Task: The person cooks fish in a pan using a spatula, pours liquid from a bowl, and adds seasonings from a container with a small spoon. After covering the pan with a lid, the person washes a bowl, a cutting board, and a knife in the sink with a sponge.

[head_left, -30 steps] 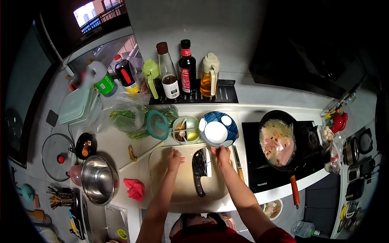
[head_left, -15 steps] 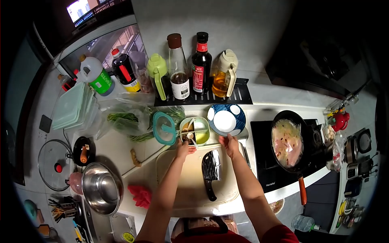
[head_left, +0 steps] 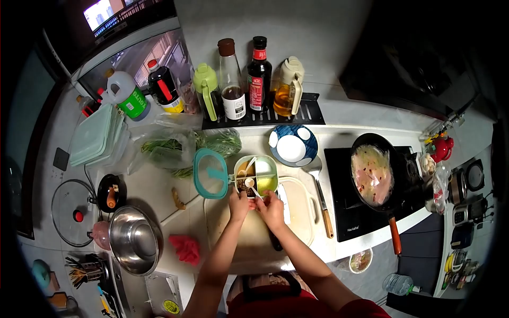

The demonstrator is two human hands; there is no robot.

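A seasoning box (head_left: 256, 160) with several compartments stands open at the far edge of the cutting board (head_left: 222, 225), its teal lid (head_left: 210, 173) swung out to the left. My left hand (head_left: 240, 205) grips the box's near left edge. With its fingers pinched, my right hand (head_left: 271, 211) has the handle of a small white spoon (head_left: 254, 187), whose bowl lies over the dark seasoning. A second spoon rests in the back left compartment. Below my right forearm, a cleaver (head_left: 286, 206) lies on the board, mostly hidden. A blue and white bowl (head_left: 291, 148) sits behind.
To the right, a frying pan (head_left: 372, 172) with food and liquid stands on the black cooktop (head_left: 339, 196). A spatula (head_left: 323, 204) lies beside it. Several bottles line the rack (head_left: 265, 117) behind. At left are bagged greens (head_left: 161, 151), a steel basin (head_left: 133, 241) and a red cloth (head_left: 184, 248).
My right hand has left the blue and white bowl and moved left to the spoon in the seasoning box. My left hand stays at the box. The view has shifted slightly.
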